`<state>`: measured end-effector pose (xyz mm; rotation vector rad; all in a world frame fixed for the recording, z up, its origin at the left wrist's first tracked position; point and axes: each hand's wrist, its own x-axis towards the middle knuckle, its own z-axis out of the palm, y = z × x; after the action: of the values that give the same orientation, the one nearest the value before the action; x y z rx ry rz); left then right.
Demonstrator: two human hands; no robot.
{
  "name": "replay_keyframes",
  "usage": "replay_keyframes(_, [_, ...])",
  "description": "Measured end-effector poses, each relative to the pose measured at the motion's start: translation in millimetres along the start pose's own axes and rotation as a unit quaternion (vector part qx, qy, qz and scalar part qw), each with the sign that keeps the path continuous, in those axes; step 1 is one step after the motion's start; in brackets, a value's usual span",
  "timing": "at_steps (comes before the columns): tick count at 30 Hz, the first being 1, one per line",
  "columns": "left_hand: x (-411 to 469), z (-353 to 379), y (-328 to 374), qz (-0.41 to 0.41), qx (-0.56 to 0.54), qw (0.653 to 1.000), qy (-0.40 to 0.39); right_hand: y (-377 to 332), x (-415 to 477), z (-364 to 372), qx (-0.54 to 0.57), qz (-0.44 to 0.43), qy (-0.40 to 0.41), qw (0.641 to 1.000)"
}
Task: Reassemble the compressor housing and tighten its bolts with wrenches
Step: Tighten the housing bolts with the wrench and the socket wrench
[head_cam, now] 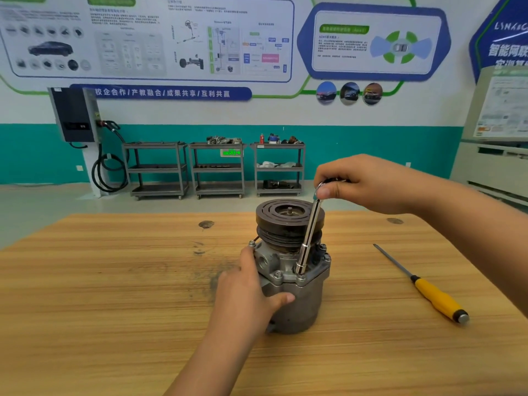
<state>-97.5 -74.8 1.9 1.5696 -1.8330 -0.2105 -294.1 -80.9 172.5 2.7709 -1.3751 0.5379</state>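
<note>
The left hand (251, 284) grips the compressor (291, 264) standing between both hands. Above it, the right hand (360, 187) clasps a socket wrench (308, 235) seated on a bolt (300, 277). A screwdriver (423, 284) lies below the right forearm.

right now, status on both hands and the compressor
Left hand grips compressor. Right hand holds socket wrench seated on a front flange bolt. Nothing in the way, screwdriver lies clear to the right.

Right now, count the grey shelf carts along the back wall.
3, in a row by the back wall: left cart, middle cart, right cart. More could stand out of view.
</note>
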Motion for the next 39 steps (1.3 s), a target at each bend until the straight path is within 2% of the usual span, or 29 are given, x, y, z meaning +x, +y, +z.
replay_keyframes(9, [1, 2, -6, 0.026, -0.001, 0.999, -0.024, -1, 4, -8, 0.023, -0.017, -0.025, 0.999])
replay_keyframes(16, [2, 3, -10, 0.033, -0.033, 0.998, -0.042, 5, 10, 6, -0.026, -0.007, -0.067, 0.997])
replay_keyframes(22, [3, 5, -12, 0.026, -0.036, 0.998, -0.047, 7, 4, -3, 0.051, -0.02, 0.019, 0.998])
replay_keyframes(39, [2, 6, -15, 0.033, -0.032, 0.998, -0.046, 5, 11, 8, 0.026, -0.045, 0.011, 0.999])
